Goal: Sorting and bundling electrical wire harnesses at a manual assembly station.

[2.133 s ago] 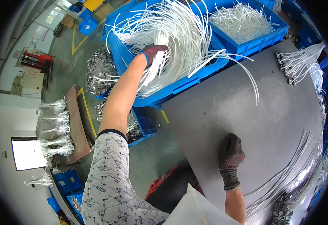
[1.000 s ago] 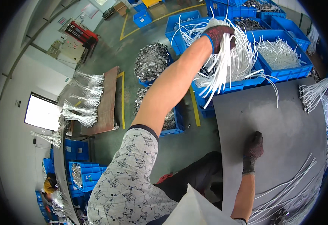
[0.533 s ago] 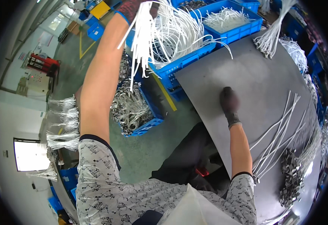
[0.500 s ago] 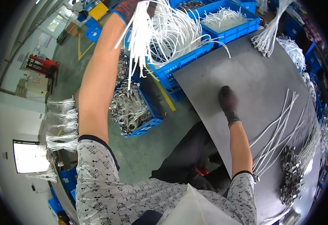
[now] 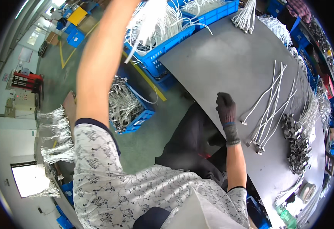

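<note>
My left forearm (image 5: 100, 65) stretches up past the top edge, where my left hand is out of view. Close to it hangs a blurred bundle of white wires (image 5: 151, 21), over a blue crate (image 5: 155, 61) filled with looser white wires. My right hand (image 5: 226, 108), in a dark knitted glove with a grey cuff, is over the grey tabletop (image 5: 197, 65) near its left edge. Its fingers are curled in, and nothing shows in them. Several white wires with small metal ends (image 5: 268, 110) lie to the right of that hand.
Dark metal connectors (image 5: 297, 145) are heaped on the table's right side. Another wire bundle (image 5: 246, 17) lies at the far edge. A blue crate of metal-ended pieces (image 5: 136, 126) stands below the left forearm. A green bottle (image 5: 287, 218) is at the lower right.
My left hand, earlier gripping the white wire bundle, has passed out of the top edge. My right hand has turned, its fingers showing more. The whole view has shifted.
</note>
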Demonstrator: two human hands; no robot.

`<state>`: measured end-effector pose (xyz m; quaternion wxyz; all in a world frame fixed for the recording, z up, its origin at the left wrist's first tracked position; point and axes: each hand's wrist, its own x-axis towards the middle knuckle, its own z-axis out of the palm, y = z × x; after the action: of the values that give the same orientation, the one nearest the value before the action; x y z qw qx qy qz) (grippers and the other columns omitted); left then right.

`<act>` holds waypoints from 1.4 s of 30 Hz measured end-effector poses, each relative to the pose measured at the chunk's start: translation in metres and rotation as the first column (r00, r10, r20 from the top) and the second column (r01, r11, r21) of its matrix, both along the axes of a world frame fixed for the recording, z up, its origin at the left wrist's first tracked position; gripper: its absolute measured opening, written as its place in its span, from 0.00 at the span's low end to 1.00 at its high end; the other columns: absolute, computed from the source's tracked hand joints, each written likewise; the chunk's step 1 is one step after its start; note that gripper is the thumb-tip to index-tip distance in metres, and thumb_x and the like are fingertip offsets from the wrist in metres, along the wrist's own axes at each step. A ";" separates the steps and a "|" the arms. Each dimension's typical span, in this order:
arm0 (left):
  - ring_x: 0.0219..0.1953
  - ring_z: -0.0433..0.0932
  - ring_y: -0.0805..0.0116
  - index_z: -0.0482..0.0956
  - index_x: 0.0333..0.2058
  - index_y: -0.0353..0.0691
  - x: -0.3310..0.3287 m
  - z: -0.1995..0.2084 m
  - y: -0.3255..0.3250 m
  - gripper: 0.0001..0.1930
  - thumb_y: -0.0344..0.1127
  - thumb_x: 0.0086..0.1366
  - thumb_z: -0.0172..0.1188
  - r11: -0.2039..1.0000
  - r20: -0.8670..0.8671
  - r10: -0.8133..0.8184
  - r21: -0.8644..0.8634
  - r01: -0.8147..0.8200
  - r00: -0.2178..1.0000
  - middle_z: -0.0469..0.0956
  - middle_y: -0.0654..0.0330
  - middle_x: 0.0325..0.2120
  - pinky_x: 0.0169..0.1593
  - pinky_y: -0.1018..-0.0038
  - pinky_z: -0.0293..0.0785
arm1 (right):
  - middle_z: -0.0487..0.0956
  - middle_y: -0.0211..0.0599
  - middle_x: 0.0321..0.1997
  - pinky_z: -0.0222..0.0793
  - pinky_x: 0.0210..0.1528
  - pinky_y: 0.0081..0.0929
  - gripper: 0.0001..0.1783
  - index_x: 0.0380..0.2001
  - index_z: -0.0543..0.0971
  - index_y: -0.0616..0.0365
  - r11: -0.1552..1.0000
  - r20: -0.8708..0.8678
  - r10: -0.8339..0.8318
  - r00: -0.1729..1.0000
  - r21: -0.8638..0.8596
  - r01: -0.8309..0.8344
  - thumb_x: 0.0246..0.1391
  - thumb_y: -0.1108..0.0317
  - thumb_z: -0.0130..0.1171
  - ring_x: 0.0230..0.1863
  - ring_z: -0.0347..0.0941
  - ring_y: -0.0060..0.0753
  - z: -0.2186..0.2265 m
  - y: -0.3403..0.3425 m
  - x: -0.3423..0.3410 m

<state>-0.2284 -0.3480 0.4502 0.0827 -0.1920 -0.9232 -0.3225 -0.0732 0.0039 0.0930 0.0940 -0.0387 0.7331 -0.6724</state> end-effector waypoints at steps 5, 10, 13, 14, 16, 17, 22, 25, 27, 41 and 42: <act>0.23 0.80 0.63 0.81 0.31 0.35 0.019 -0.102 0.140 0.17 0.46 0.63 0.63 1.000 0.022 0.008 0.007 -0.008 1.000 0.81 0.56 0.23 0.29 0.69 0.78 | 0.77 0.32 0.28 0.71 0.29 0.21 0.11 0.43 0.80 0.61 0.988 -0.066 -0.036 0.997 0.147 0.046 0.60 0.67 0.56 0.29 0.75 0.21 0.000 0.051 0.079; 0.37 0.83 0.47 0.77 0.37 0.32 0.058 -0.267 0.287 0.23 0.46 0.49 0.63 0.989 0.506 -0.111 0.144 0.043 0.855 0.81 0.37 0.33 0.43 0.59 0.79 | 0.78 0.36 0.30 0.73 0.31 0.23 0.11 0.43 0.79 0.63 0.955 -0.163 -0.137 0.977 0.239 0.174 0.59 0.72 0.55 0.32 0.77 0.25 -0.001 0.124 0.148; 0.38 0.85 0.48 0.86 0.29 0.36 0.085 -0.382 0.336 0.12 0.37 0.48 0.65 0.996 0.402 0.012 -0.082 0.023 0.915 0.84 0.42 0.34 0.43 0.59 0.81 | 0.78 0.37 0.32 0.74 0.33 0.26 0.10 0.42 0.80 0.62 0.917 -0.007 -0.268 0.963 0.306 0.257 0.59 0.73 0.54 0.33 0.78 0.26 0.025 0.150 0.186; 0.40 0.85 0.49 0.86 0.29 0.36 0.097 -0.400 0.355 0.12 0.38 0.49 0.64 0.984 0.443 -0.022 -0.147 0.097 0.896 0.84 0.43 0.35 0.45 0.58 0.81 | 0.79 0.38 0.32 0.74 0.35 0.27 0.10 0.41 0.80 0.63 0.897 0.100 -0.357 0.929 0.313 0.311 0.59 0.72 0.54 0.33 0.78 0.29 0.027 0.164 0.201; 0.43 0.84 0.51 0.86 0.37 0.34 0.113 -0.392 0.378 0.17 0.39 0.52 0.61 0.899 0.583 -0.151 -0.254 0.356 0.798 0.84 0.44 0.38 0.46 0.56 0.81 | 0.80 0.40 0.33 0.74 0.37 0.29 0.10 0.41 0.80 0.64 0.858 0.196 -0.467 0.862 0.336 0.388 0.59 0.72 0.55 0.33 0.78 0.31 0.027 0.193 0.231; 0.44 0.84 0.52 0.85 0.40 0.33 0.116 -0.400 0.384 0.20 0.40 0.52 0.60 0.869 0.511 -0.170 -0.326 0.373 0.843 0.84 0.44 0.40 0.46 0.56 0.81 | 0.80 0.42 0.33 0.74 0.38 0.29 0.10 0.41 0.80 0.64 0.793 -0.116 -0.328 0.938 0.505 0.340 0.59 0.71 0.55 0.34 0.78 0.32 0.023 0.206 0.243; 0.48 0.82 0.51 0.84 0.41 0.37 0.047 -0.432 0.341 0.20 0.38 0.49 0.61 0.856 0.334 -0.070 -0.464 0.228 0.940 0.83 0.46 0.43 0.49 0.57 0.79 | 0.81 0.46 0.34 0.74 0.38 0.31 0.10 0.40 0.80 0.64 0.735 -0.320 -0.261 0.911 0.546 0.402 0.58 0.70 0.57 0.35 0.79 0.36 -0.008 0.229 0.273; 0.46 0.83 0.52 0.83 0.44 0.43 0.008 -0.403 0.321 0.19 0.38 0.52 0.62 0.907 0.305 0.091 -0.418 0.048 0.948 0.84 0.50 0.43 0.46 0.58 0.81 | 0.80 0.41 0.33 0.75 0.38 0.29 0.08 0.39 0.80 0.64 0.675 -0.336 -0.286 0.898 0.595 0.437 0.56 0.75 0.58 0.34 0.77 0.36 -0.014 0.237 0.283; 0.50 0.81 0.53 0.79 0.50 0.42 0.006 -0.395 0.305 0.23 0.43 0.55 0.63 0.898 0.276 0.159 -0.440 -0.023 0.948 0.82 0.49 0.47 0.50 0.53 0.78 | 0.79 0.40 0.31 0.74 0.35 0.29 0.08 0.39 0.79 0.64 0.714 -0.289 -0.317 0.903 0.554 0.428 0.57 0.72 0.57 0.32 0.76 0.30 -0.009 0.228 0.281; 0.46 0.80 0.50 0.80 0.45 0.40 0.379 -0.459 0.101 0.14 0.41 0.66 0.58 0.541 0.325 0.670 0.401 -0.739 0.667 0.81 0.48 0.42 0.48 0.61 0.76 | 0.79 0.36 0.38 0.71 0.25 0.22 0.12 0.44 0.79 0.62 0.863 -0.164 0.108 0.981 0.506 -0.011 0.60 0.71 0.52 0.28 0.76 0.25 -0.005 0.131 0.214; 0.43 0.82 0.58 0.82 0.43 0.41 0.421 -0.489 0.064 0.12 0.39 0.64 0.60 0.407 0.478 0.713 0.312 -0.858 0.512 0.83 0.51 0.38 0.49 0.66 0.76 | 0.79 0.36 0.38 0.71 0.25 0.22 0.12 0.44 0.79 0.63 0.836 -0.194 0.184 0.964 0.547 -0.049 0.60 0.71 0.52 0.29 0.77 0.25 -0.010 0.127 0.205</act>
<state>0.1925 -0.2836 -0.0388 0.1472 0.3451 -0.7806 -0.4998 0.1317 0.1307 0.0835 0.0532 -0.1363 0.8939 -0.4236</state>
